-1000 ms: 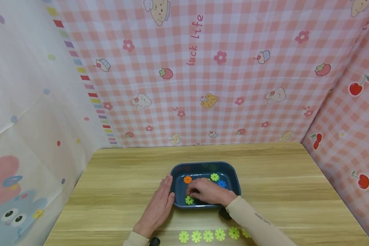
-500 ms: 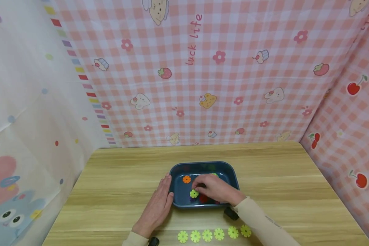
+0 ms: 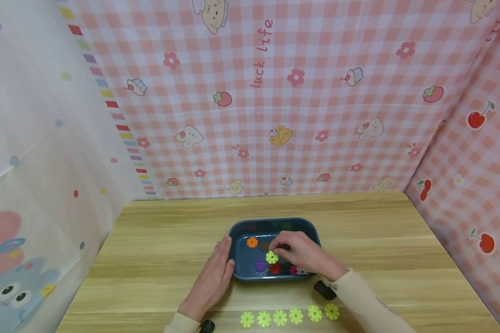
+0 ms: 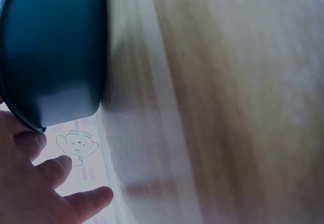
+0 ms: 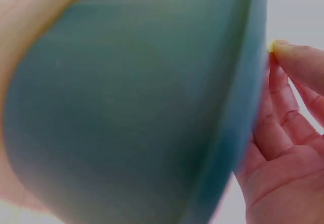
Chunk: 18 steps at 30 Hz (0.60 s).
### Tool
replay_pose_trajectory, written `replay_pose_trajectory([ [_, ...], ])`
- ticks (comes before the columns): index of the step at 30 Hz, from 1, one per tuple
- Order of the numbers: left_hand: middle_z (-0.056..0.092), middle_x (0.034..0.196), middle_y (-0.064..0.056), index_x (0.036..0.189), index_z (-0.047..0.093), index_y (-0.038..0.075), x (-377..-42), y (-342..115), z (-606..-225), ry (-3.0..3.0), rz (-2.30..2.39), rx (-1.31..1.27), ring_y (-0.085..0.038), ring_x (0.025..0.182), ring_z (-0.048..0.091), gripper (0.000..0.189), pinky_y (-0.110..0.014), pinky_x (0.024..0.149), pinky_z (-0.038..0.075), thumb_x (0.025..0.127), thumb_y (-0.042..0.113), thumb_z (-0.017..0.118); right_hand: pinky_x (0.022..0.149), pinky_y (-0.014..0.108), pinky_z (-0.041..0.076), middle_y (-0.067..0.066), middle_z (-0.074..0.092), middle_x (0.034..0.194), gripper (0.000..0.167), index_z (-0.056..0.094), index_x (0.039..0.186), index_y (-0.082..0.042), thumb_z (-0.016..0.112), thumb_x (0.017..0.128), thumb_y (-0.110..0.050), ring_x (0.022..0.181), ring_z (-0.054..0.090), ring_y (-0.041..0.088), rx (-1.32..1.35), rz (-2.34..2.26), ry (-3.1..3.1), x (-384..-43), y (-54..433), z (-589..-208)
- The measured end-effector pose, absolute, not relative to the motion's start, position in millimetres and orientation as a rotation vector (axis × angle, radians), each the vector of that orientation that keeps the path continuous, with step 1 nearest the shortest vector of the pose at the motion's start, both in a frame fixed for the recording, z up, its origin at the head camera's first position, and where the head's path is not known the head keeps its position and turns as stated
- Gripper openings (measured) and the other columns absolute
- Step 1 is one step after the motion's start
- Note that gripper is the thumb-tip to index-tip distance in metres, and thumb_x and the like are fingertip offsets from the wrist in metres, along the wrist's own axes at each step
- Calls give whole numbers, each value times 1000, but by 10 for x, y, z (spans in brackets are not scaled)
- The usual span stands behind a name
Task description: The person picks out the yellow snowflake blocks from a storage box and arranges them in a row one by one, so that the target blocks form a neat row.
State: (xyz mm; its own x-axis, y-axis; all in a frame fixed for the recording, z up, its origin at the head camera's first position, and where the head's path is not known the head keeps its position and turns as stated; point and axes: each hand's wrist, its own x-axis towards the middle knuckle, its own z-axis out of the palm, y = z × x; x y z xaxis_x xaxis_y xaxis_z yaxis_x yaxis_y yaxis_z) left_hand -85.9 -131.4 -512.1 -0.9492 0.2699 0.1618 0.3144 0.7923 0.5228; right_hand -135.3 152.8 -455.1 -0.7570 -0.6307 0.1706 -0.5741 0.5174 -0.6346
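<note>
A dark blue tray (image 3: 243, 273) stands on the wooden table, with several notched plastic discs inside. My right hand (image 3: 300, 252) pinches a yellow-green notched disc (image 3: 272, 257) between thumb and fingertips, over the tray's inside. Below and around it lie an orange disc (image 3: 252, 242), a purple disc (image 3: 260, 265), a red disc (image 3: 274, 268) and a partly hidden brown disc (image 3: 264, 246). With fingers straight, my left hand (image 3: 210, 280) rests against the tray's left wall. In the left wrist view, its fingers (image 4: 53, 171) spread beside the tray's outer side (image 4: 55, 57).
Along the table's near side runs a row of several yellow-green discs (image 3: 280, 317). A pink disc (image 3: 293, 270) and a whitish one (image 3: 302, 272) lie at the tray's near right, under the right hand. Patterned cloth (image 3: 233, 115) hangs behind the wooden table (image 3: 171, 231).
My right hand has picked the yellow-green disc up from the tray's near left and carried it rightward, uncovering the purple and red discs. The left hand stays at the tray's side.
</note>
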Motion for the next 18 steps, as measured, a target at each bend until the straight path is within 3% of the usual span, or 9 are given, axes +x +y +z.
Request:
replay_pose_trajectory([
  [8,25,169,-16,162,28,-1,-858,-1313,-5123,-2898,-862,-472,-39,154,28,58,-59,119,31,112,23,44,72,23,57,-9,69,96,13,76,106,-15,70,99,-6,83,62,1,-1086,-1130,2698,-1290,1674,-4502],
  [18,24,170,-15,162,28,0,-861,-1306,-5121,-2895,-873,-470,-38,154,27,58,-58,120,31,112,22,45,70,24,56,-7,69,97,12,76,109,-14,69,101,-10,82,60,1,-986,-1149,2673,-1190,1894,-4484],
])
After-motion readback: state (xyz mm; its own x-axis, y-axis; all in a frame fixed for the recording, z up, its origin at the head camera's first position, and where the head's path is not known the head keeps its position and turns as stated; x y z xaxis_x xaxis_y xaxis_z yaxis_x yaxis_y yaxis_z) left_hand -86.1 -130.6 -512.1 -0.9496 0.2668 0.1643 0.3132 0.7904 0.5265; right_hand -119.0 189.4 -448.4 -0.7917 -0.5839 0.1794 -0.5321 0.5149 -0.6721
